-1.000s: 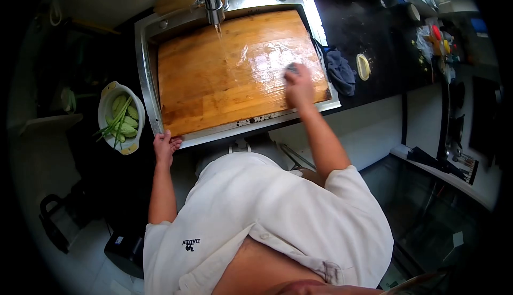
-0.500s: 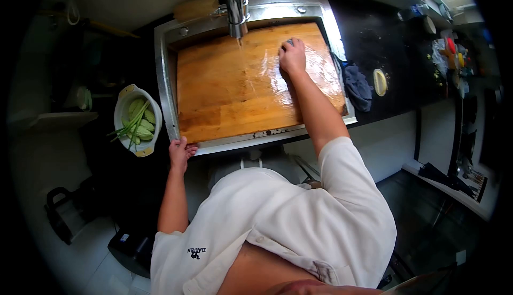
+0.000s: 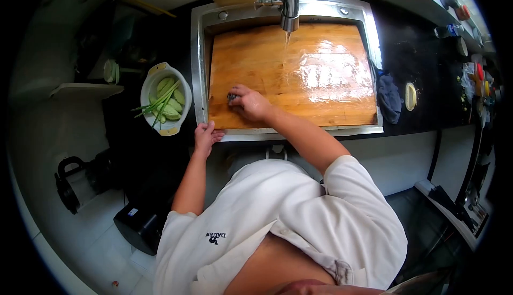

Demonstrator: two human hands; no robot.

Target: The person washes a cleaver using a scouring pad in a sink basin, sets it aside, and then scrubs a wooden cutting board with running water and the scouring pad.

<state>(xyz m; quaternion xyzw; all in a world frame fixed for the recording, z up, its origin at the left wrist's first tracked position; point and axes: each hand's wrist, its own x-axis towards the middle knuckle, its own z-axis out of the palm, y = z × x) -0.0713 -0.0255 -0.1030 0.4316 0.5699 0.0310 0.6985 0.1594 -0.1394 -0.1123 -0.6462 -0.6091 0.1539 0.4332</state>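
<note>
A large wet wooden cutting board point(image 3: 256, 60) lies across the metal sink point(image 3: 199, 76). Water runs from the tap point(image 3: 290, 12) onto its surface, and a wet sheen covers its right half. My right hand point(image 3: 253, 105) presses a dark grey scouring pad point(image 3: 232, 97) against the board's lower left area; the fingers hide most of the pad. At the near left corner, my left hand point(image 3: 206, 139) grips the board's edge, thumb on the corner and fingers by the sink rim.
Left of the sink stands a white bowl point(image 3: 187, 102) of green vegetables and long green stalks. To the right, a dark cloth point(image 3: 389, 100) hangs over the sink edge beside a small pale oval object point(image 3: 410, 96). Bottles and jars line the far right.
My right hand has swept the scouring pad from the board's upper right to its lower left. My left hand stays at the corner. The camera view has shifted leftward.
</note>
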